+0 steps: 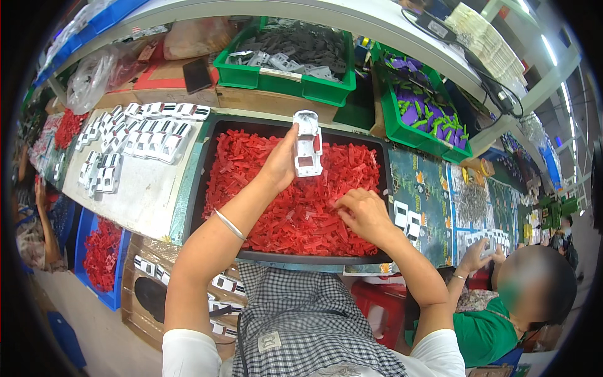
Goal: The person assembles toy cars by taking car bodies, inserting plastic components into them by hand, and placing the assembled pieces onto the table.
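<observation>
My left hand (281, 163) is closed on the side of a white toy car body (306, 149), held up over a black tray (207, 188). The body has cut-out openings, and a red piece shows at its right edge. A heap of small red plastic pieces (276, 217) fills the tray. Over the right half of the heap, my right hand (364, 215) has its fingers curled and drawn together. Their tips appear to pinch a red plastic piece, partly lost against the heap.
White toy cars (160, 138) stand in rows on the left board. Behind the tray are green bins of grey parts (339, 94) and purple-green parts (402, 129). Two car bodies (408, 220) lie right of it. A co-worker in green (483, 333) handles white pieces at the right.
</observation>
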### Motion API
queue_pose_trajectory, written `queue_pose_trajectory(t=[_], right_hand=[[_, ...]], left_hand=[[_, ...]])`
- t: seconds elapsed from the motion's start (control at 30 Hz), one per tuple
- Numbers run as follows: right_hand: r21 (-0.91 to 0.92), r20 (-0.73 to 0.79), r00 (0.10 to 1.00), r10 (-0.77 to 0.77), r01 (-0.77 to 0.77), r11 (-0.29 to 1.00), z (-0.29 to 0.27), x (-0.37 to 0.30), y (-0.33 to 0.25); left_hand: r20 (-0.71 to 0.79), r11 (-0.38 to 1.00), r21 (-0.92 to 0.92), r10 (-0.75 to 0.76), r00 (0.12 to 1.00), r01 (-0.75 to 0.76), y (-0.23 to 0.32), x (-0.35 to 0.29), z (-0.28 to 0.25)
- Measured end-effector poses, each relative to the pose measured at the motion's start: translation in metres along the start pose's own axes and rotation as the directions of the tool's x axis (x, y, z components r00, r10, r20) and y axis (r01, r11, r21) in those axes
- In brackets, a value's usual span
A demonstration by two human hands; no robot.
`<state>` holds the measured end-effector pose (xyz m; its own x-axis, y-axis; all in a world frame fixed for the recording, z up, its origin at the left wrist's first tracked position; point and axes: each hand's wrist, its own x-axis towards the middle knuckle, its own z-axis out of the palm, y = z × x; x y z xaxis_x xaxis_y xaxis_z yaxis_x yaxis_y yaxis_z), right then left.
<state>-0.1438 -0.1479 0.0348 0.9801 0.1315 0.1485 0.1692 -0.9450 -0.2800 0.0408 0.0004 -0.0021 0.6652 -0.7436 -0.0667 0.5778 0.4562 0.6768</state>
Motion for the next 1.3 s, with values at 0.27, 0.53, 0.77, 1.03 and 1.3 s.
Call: queue_pose_trajectory(t=[0.27, 0.53, 0.77, 1.03, 1.3], right_hand=[[-0.29, -0.245, 0.968, -0.052, -0.022, 0.957, 0.024, 0.054, 0.01], [0.022, -0.179, 0.981, 0.081, -0.079, 0.997, 0.021, 0.044, 0.013], [-0.032, -0.165, 0.966, -0.198, 0.195, 0.98, 0.016, 0.056, 0.019], [-0.12, -0.018, 0.931, -0.364, 0.359, 0.926, 0.022, 0.07, 0.02], [0.309, -0.258, 0.966, -0.035, 0.117, 0.944, -0.001, 0.061, 0.007]], left_hand=[[-0.097, 0.998, -0.061, 0.019, 0.995, -0.025, -0.003, 0.002, -0.002], [-0.083, 1.0, -0.02, 0.018, 0.996, -0.02, 0.003, 0.008, -0.005], [-0.104, 0.998, -0.051, 0.034, 0.994, -0.039, -0.001, 0.009, -0.007], [-0.115, 0.995, -0.089, 0.03, 0.993, -0.04, 0.0, 0.012, -0.015], [-0.126, 0.999, -0.029, 0.022, 0.992, -0.026, 0.002, 0.01, -0.007]])
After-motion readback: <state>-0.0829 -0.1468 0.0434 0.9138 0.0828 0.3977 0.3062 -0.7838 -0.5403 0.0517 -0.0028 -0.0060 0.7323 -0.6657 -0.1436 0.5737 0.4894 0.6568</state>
